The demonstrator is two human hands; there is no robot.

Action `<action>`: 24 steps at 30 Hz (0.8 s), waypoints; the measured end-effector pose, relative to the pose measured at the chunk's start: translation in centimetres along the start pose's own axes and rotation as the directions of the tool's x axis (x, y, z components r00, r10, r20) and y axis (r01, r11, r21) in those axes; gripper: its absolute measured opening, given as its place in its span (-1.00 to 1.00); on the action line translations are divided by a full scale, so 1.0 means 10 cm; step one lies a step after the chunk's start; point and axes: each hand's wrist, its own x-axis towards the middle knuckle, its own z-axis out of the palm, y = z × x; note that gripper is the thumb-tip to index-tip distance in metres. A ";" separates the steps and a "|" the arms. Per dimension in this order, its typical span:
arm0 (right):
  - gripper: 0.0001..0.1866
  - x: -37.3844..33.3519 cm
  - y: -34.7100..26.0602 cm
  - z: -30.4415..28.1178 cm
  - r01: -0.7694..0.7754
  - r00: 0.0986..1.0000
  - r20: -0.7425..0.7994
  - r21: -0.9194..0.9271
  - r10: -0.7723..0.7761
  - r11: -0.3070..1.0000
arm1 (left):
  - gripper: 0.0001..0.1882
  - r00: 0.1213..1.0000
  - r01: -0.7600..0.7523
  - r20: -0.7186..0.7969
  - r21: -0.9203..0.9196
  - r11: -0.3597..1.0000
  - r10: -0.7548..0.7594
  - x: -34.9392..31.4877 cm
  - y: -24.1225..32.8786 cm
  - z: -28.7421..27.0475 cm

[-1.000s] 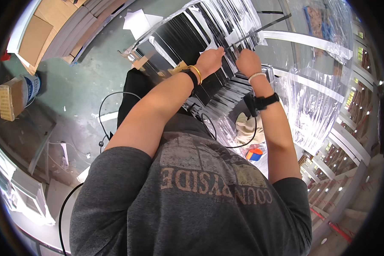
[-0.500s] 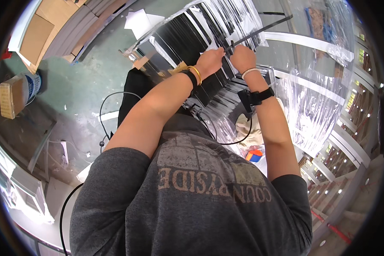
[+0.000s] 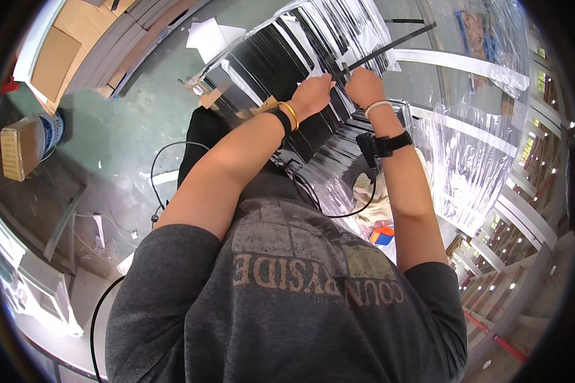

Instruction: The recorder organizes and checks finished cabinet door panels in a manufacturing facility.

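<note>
Both my hands are at the stack of long black and white strips [image 3: 268, 60], some wrapped in clear film. A thin dark strip [image 3: 399, 43] slants from between my hands up to the far right, its end free beyond my right hand. My left hand [image 3: 312, 96] is closed, thumb and fingertips pinching the near end of this strip. A little to the right, my right hand [image 3: 365, 88] is curled into a fist by the strip, its fingertips hidden beneath; a short upright piece shows at its knuckles.
Stacked cardboard [image 3: 89, 48] stands at the far left. A cardboard box [image 3: 20, 148] sits by a blue and white bucket [image 3: 52, 131] on the floor. Film-wrapped lengths [image 3: 469, 159] lie at right. A black cable [image 3: 358, 212] loops below my right wrist, near an orange and blue object [image 3: 382, 235].
My left hand has shifted slightly left, widening the gap between my hands. My right hand has hardly moved, and the strip keeps nearly the same slant.
</note>
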 end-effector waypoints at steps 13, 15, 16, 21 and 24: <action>-0.69 -0.22 0.03 0.31 -0.045 0.967 -0.254 -0.041 0.033 0.998 | -0.79 0.992 0.103 0.078 -0.048 0.994 -0.099 0.06 0.02 -0.03; -0.70 -0.21 -0.01 0.24 -0.027 0.965 -0.262 -0.042 0.016 0.999 | -0.79 0.990 0.116 0.081 -0.052 0.992 -0.112 0.07 0.03 -0.04; -0.71 -0.21 -0.06 0.18 -0.018 0.971 -0.240 -0.049 0.006 0.999 | -0.78 0.989 0.129 0.081 -0.061 0.990 -0.124 0.06 0.04 -0.06; -0.73 -0.17 -0.02 0.23 -0.017 0.976 -0.218 -0.054 0.005 0.998 | -0.79 0.992 0.084 0.095 -0.061 0.995 -0.078 0.10 0.01 -0.01; -0.74 -0.15 0.03 0.24 0.016 0.971 -0.236 -0.042 -0.026 0.999 | -0.78 0.994 0.061 0.099 -0.124 0.990 -0.049 0.20 -0.06 0.04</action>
